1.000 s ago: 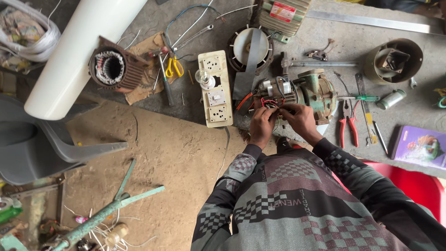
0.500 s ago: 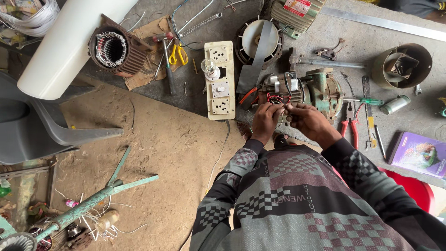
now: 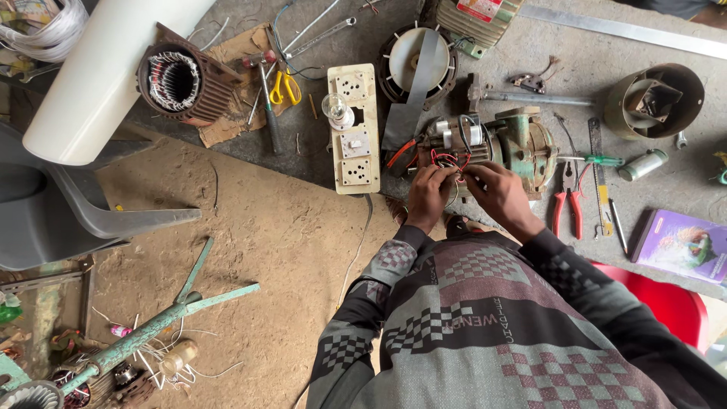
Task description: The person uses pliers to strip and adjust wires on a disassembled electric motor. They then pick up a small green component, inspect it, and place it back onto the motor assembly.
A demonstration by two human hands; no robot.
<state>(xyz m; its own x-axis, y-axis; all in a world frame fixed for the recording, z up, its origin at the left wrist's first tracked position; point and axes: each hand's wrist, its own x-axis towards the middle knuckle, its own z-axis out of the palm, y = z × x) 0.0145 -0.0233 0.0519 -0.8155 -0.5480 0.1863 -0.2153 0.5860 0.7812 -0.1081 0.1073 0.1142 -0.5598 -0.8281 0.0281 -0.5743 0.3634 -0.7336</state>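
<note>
1. We saw a grey concrete slab edging a dirt floor, strewn with tools.
2. The motor lay on the slab, its red wires facing us.
3. Our left hand curled in, fingertips pinching the wires.
4. Our right hand mirrored it, fingers bunched on the same wires.
5. A socket board lay just left; red pliers lay right.

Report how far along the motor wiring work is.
Done: the green motor lies opened, its red wires exposed. In hand: the left hand and right hand both work those wires with their fingers. Left: wires remain loose; the round cover lies apart, red pliers unused.
</note>
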